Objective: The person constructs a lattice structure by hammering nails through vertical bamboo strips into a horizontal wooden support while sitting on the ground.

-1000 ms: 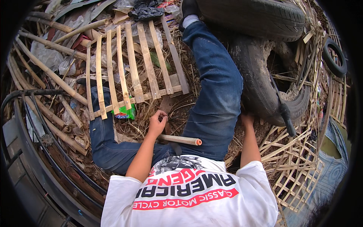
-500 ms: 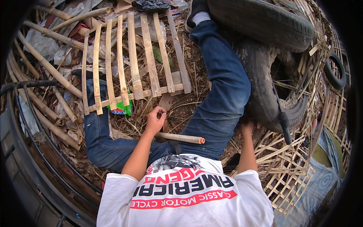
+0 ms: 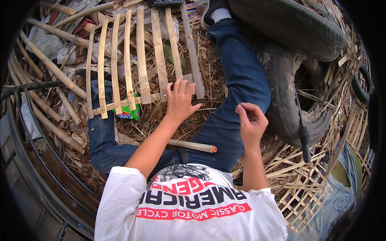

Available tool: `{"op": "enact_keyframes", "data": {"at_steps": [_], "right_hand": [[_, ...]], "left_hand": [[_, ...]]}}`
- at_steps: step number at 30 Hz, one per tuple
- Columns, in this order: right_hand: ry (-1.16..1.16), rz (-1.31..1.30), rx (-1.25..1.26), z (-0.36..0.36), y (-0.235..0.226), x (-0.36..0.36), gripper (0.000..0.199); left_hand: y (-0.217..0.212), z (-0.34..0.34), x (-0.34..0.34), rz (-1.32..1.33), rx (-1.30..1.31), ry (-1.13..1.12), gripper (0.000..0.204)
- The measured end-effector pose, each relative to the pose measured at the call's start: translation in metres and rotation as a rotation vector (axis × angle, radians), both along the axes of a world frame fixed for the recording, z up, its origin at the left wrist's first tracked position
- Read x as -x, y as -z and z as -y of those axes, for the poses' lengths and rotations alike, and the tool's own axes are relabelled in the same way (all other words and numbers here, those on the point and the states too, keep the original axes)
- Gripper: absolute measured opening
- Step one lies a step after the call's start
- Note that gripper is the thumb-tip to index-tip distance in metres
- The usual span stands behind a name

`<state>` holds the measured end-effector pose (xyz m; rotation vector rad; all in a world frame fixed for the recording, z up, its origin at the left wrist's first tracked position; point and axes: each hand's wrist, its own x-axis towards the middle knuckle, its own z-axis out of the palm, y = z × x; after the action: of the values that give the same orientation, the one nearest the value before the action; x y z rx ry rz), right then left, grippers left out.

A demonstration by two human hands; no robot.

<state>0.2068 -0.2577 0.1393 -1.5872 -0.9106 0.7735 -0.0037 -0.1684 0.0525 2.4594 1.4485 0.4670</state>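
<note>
Head view is showing the left hand (image 3: 179, 100) reaching forward, fingers spread and flat, its grip open against the bamboo lattice (image 3: 140, 60) lying over the left leg. Right hand (image 3: 251, 120) is hovering above the right thigh, fingertips pinched together, holding nothing visible.

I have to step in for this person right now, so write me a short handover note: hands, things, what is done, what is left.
Left hand: open, fingers spread, flat on the near edge of the bamboo slat frame, holding nothing.
Right hand: raised over the right thigh, fingers pinched; anything in them is too small to see.
The frame lies across the left leg. A bamboo stick rests on the lap. A dark-handled tool leans on the tyre, right side.
Done: slats are set on a crossbar.
Left: how firmly they are fixed cannot be judged; check the joints.
</note>
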Motion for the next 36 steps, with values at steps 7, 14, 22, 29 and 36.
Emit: {"op": "enact_keyframes", "data": {"at_steps": [7, 14, 22, 29, 36], "right_hand": [[-0.082, -0.04, 0.129, -0.084, 0.072, 0.039, 0.011], [-0.19, 0.179, 0.184, -0.08, 0.088, 0.045, 0.008], [-0.244, 0.236, 0.182, -0.078, 0.09, 0.044, 0.008], [-0.258, 0.251, 0.225, -0.079, 0.09, 0.045, 0.009], [-0.294, 0.306, 0.182, -0.082, 0.097, 0.049, 0.007]], "left_hand": [[-0.002, -0.018, -0.012, -0.157, 0.096, 0.014, 0.101], [0.007, -0.016, -0.008, -0.101, 0.111, -0.016, 0.092], [0.021, -0.016, -0.007, -0.09, 0.088, -0.007, 0.088], [0.02, -0.017, -0.005, -0.049, 0.109, -0.014, 0.083], [0.02, -0.017, -0.003, -0.023, 0.12, -0.023, 0.082]]}}
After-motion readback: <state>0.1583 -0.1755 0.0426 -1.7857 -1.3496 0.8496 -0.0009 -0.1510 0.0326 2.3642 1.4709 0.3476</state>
